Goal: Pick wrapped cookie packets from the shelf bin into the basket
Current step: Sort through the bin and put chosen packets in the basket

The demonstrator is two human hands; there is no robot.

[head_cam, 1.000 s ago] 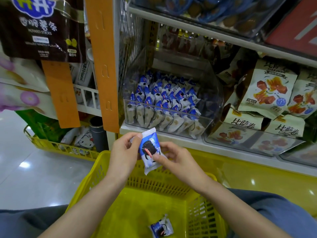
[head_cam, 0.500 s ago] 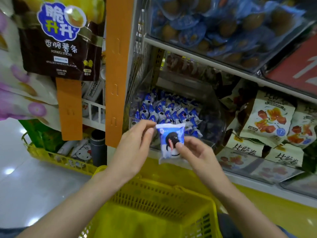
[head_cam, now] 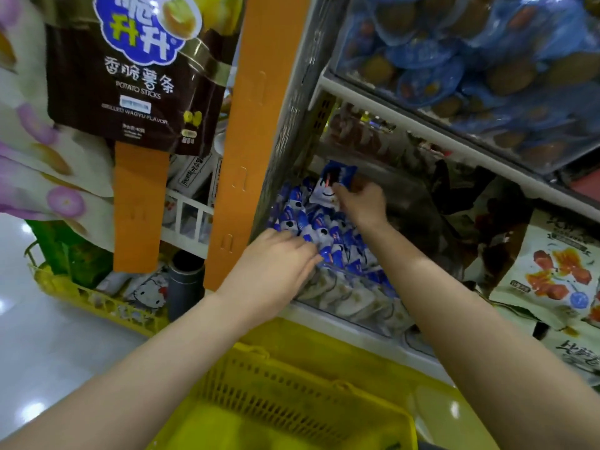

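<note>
Blue-and-white wrapped cookie packets (head_cam: pixel 328 235) are stacked in the clear shelf bin (head_cam: pixel 352 303). A single packet (head_cam: pixel 331 180) is pinched by the right hand (head_cam: pixel 363 206) and held above the rear of the stack. The left hand (head_cam: pixel 276 264) is laid on the front packets with fingers extended and nothing gripped. The yellow basket (head_cam: pixel 279 384) is positioned below the shelf edge, beneath both forearms.

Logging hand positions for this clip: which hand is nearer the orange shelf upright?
Left. The left hand lies on packets at the clear bin's front, right beside the orange upright. The right hand is farther right, deeper in the bin, pinching a cookie packet.
</note>
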